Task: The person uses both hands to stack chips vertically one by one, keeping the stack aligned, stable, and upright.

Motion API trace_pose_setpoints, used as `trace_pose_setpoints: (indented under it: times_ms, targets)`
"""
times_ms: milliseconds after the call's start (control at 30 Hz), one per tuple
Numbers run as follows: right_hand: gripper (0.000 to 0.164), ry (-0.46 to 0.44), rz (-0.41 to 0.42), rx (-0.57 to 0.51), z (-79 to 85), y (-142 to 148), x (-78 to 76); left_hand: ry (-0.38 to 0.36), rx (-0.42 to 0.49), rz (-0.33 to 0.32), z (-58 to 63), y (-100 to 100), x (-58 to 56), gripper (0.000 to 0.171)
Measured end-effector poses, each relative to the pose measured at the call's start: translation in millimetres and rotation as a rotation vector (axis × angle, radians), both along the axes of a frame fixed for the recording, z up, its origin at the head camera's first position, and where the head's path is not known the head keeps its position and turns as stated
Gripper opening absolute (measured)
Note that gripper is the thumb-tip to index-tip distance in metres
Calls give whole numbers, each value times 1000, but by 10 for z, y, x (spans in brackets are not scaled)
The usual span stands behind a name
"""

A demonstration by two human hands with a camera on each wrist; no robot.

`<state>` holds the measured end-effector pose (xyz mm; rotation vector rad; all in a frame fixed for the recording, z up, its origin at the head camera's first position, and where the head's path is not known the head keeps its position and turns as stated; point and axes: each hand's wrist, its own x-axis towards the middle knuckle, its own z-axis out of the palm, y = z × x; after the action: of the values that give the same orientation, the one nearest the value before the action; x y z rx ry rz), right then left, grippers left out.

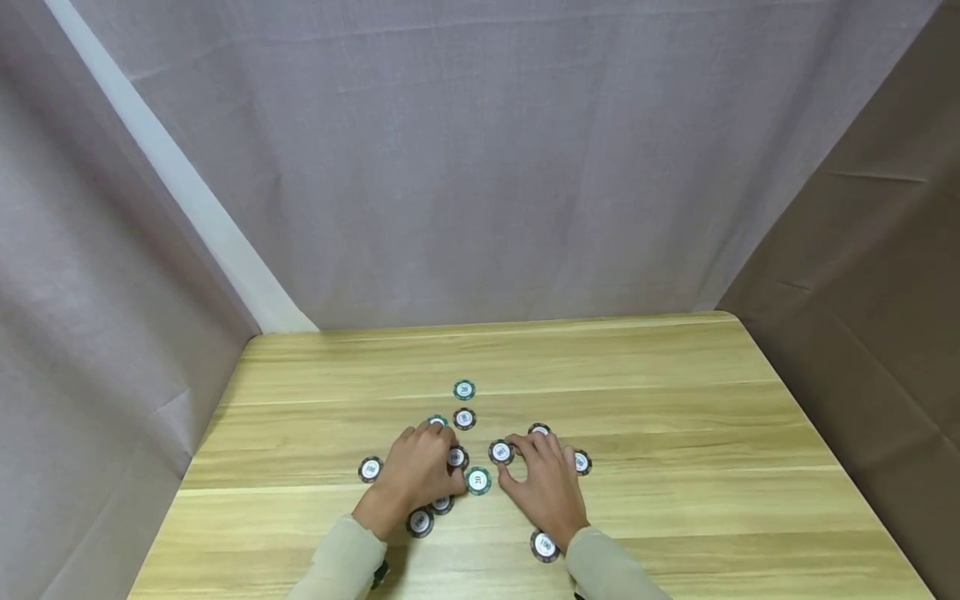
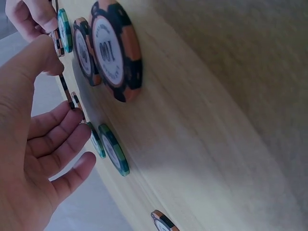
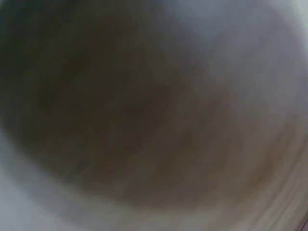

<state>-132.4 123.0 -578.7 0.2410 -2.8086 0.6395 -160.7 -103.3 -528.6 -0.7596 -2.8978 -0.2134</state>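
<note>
Right-wrist view: dark blur, hand not identifiable. Head view, lower centre: left hand (image 1: pixel 412 471) partly covers a green chip (image 1: pixel 437 420) and a lower dark chip (image 1: pixel 442 505); its thumb and bent fingers pinch a 100 chip (image 1: pixel 457 457). Right hand (image 1: pixel 546 487), thumb and index slightly parted, pinches another dark chip (image 1: pixel 501 452) and overlaps an upper chip (image 1: pixel 539 429). Green 20 chip (image 1: pixel 478 481) lies between the hands on the table (image 1: pixel 675 400).

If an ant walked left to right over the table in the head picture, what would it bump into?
Leftmost dark chip, left hand, lowest green chip, dark chip just right of it, right hand, rightmost dark chip.
</note>
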Motion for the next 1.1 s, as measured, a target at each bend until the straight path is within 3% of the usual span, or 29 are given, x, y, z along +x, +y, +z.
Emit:
trace_pose_setpoints:
  times_ms: [367, 700, 1100]
  targets:
    - [43, 11, -2, 12, -25, 17, -3, 42, 53, -24, 5, 40, 14, 36]
    - [43, 16, -3, -10, -29, -44, -10, 1, 100, -4, -12, 57, -6, 38]
    - [41, -4, -10, -13, -25, -34, 4, -45, 183, -30, 2, 96, -58, 39]
